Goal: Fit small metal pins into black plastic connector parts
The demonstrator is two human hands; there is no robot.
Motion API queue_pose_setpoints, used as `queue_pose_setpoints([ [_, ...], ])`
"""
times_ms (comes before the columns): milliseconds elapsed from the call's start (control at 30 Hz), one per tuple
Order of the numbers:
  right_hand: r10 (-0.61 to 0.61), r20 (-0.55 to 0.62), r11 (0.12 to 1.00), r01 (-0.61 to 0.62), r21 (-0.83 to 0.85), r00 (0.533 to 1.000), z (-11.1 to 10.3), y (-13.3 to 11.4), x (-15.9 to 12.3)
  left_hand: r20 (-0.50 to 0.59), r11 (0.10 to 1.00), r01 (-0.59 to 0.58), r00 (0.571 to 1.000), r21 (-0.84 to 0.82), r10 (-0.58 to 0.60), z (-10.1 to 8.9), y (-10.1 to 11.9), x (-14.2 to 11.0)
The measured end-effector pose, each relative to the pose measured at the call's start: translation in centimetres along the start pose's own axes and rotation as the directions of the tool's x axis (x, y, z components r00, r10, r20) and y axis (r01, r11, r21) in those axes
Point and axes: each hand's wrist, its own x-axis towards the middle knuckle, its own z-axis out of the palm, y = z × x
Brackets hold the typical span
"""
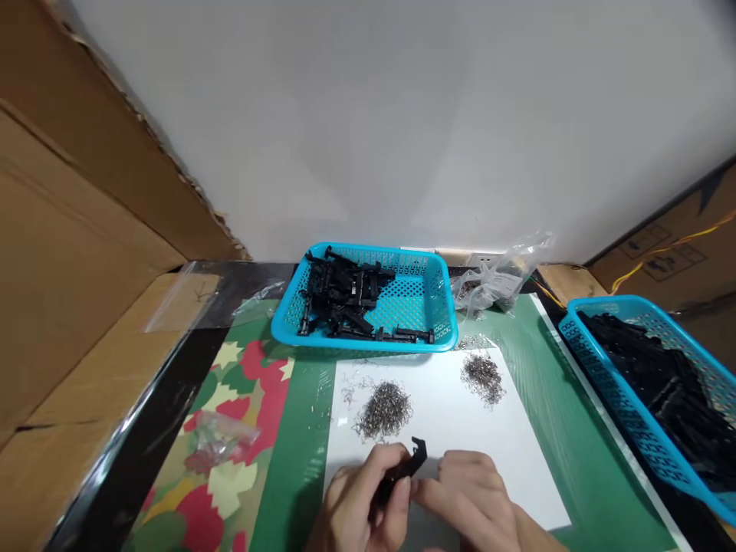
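My left hand (359, 502) is closed around a small black plastic part (409, 461) whose hooked end sticks up past my fingers. My right hand (468, 494) is curled beside it, fingertips pressed against the part's right side; what they pinch, if anything, is hidden. Both hands hover over a white sheet (517, 452) at the table's near edge. Just beyond them lies a pile of small metal springs (384, 410), with a second pile (484, 377) further right on the sheet.
A blue basket (437, 307) with several black parts stands behind the sheet. Another blue basket (598, 368), full of black parts, sits at the right. Clear plastic bags (500, 276) lie at the back, a small bag (218, 437) on the left. Cardboard (69, 291) walls the left side.
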Motion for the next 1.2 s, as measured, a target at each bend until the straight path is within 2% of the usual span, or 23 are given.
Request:
queue_pose_setpoints([
  [100,0.008,-0.062,0.998,-0.003,0.069,0.998,0.1,0.1,0.2,0.084,0.993,0.058,0.995,-0.106,-0.05,-0.1,0.2,0.6],
  [167,0.122,-0.066,0.992,-0.119,0.047,0.99,-0.4,0.0,0.6,0.149,0.979,0.114,0.985,-0.171,-0.089,-0.3,0.2,1.1],
  [267,0.292,-0.116,0.953,-0.299,-0.045,0.949,-1.8,0.3,1.0,0.225,0.955,0.185,0.965,-0.232,-0.132,-0.3,0.1,1.8],
  [367,0.301,-0.16,0.944,-0.318,-0.09,0.94,-4.1,1.6,1.2,0.271,0.945,0.23,0.949,-0.235,-0.163,-0.3,0.0,2.1],
  [433,0.316,-0.168,0.933,-0.338,-0.123,0.934,-6.2,2.9,1.3,0.236,0.956,0.218,0.957,-0.198,-0.169,-0.2,0.0,2.3],
  [533,0.4,-0.178,0.893,-0.426,-0.145,0.899,-9.4,4.8,1.3,0.267,0.957,0.23,0.947,-0.174,-0.179,-0.4,0.3,2.6],
  [567,0.436,-0.139,0.88,-0.454,-0.141,0.889,-10.2,5.3,1.3,0.27,0.954,0.241,0.944,-0.179,-0.188,-0.5,0.5,2.8],
  [600,0.5,-0.038,0.854,-0.5,-0.14,0.865,-10.9,5.7,1.4,0.266,0.95,0.251,0.944,-0.185,-0.197,-0.7,0.6,2.9],
  [667,0.601,0.165,0.799,-0.581,-0.158,0.782,-11.9,6.0,1.5,0.227,0.948,0.253,0.951,-0.192,-0.208,-0.9,1.0,3.3],
  [733,0.63,0.278,0.776,-0.604,-0.184,0.725,-12.2,6.1,1.8,0.174,0.956,0.235,0.963,-0.177,-0.204,-1.1,1.3,3.6],
  [800,0.627,0.323,0.778,-0.595,-0.204,0.709,-12.2,6.1,1.8,0.15,0.967,0.21,0.971,-0.143,-0.188,-1.2,1.3,3.8],
  [967,0.638,0.372,0.767,-0.601,-0.225,0.675,-12.1,6.7,1.3,0.213,0.98,0.149,0.97,-0.135,-0.118,-1.0,0.8,4.5],
  [1067,0.644,0.381,0.76,-0.613,-0.218,0.663,-12.4,7.1,1.2,0.231,0.987,0.102,0.97,-0.122,-0.072,-1.4,0.8,5.9],
  [1133,0.649,0.389,0.755,-0.617,-0.222,0.653,-12.6,7.3,1.2,0.268,0.997,0.021,0.964,-0.069,-0.002,-1.6,1.0,7.4],
  [1200,0.655,0.396,0.749,-0.618,-0.236,0.643,-12.8,7.4,1.2,0.271,0.994,-0.113,0.956,-0.003,0.11,-1.7,1.3,9.3],
])
